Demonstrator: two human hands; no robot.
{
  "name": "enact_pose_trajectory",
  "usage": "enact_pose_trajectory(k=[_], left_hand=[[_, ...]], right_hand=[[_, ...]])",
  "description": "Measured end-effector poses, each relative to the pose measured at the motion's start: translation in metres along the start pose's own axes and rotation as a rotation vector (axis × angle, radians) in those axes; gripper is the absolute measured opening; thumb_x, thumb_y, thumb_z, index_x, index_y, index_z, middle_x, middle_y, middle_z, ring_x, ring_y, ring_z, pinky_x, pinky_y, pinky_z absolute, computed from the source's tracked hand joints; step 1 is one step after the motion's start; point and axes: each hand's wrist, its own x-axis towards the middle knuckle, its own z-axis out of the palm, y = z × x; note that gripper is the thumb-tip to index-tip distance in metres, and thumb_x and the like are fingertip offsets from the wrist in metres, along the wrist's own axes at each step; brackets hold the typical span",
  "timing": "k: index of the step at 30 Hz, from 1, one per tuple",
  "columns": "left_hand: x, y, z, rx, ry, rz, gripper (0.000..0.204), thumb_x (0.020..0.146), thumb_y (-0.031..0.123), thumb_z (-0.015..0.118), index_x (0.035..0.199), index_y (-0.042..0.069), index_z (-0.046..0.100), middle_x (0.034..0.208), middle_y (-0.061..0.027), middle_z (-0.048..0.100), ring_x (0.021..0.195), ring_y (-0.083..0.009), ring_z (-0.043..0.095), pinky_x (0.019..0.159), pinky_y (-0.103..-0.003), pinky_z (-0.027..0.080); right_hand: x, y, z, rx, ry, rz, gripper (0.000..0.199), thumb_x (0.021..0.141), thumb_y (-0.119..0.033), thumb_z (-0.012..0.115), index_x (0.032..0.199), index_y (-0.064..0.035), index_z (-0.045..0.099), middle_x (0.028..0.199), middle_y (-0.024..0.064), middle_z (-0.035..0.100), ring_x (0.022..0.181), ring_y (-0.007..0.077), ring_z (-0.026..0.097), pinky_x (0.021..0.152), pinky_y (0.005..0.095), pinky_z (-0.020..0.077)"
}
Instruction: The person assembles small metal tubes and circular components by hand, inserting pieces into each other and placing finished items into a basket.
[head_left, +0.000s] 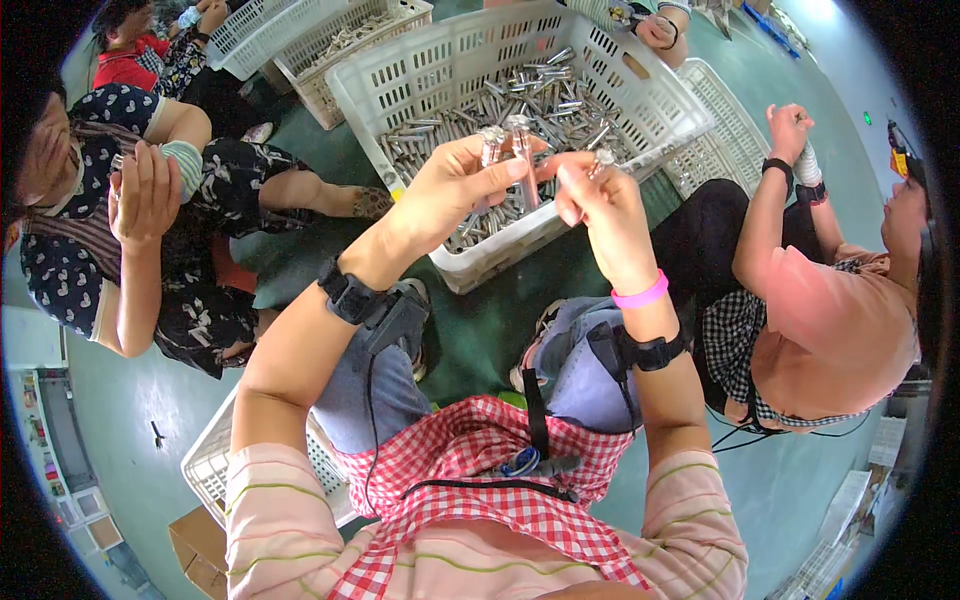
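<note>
Both my hands are raised over the near edge of a white slotted plastic basket (690, 118). Inside the basket lies a heap of shiny metal bolt-like pieces (545, 92). My left hand (430, 205) is closed on slim metal bolts, thumb against fingers. One bolt (524, 165) stands upright at its fingertips with a wider top; another bolt (491, 148) shows its top above the knuckles. Close by on the right, my right hand (612, 215) is curled in a pinch, with a small metal piece (602, 158) showing at its fingers. How much of that piece lies inside the hand is hidden.
A person (150, 230) sits close on my left, another (830, 310) on my right. Across the basket is another person's hand (657, 32). More white baskets stand at the back left (350, 50), far right (715, 100) and beside my left leg (215, 455). A cardboard box (200, 550) lies lower left.
</note>
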Motion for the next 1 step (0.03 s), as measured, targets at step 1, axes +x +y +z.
enact_pose_trajectory(k=[1], left_hand=[[-0.0009, 0.0012, 0.0007, 0.007, -0.001, -0.02, 0.035, 0.086, 0.02, 0.058, 0.116, 0.002, 0.053, 0.085, 0.0042, 0.058, 0.066, -0.0041, 0.042, 0.06, -0.019, 0.037]], right_hand=[[-0.0003, 0.0003, -0.0003, -0.049, -0.034, -0.003, 0.026, 0.085, -0.026, 0.059, 0.092, -0.0009, 0.062, 0.074, -0.0002, 0.058, 0.057, 0.0039, 0.042, 0.05, 0.018, 0.0308]])
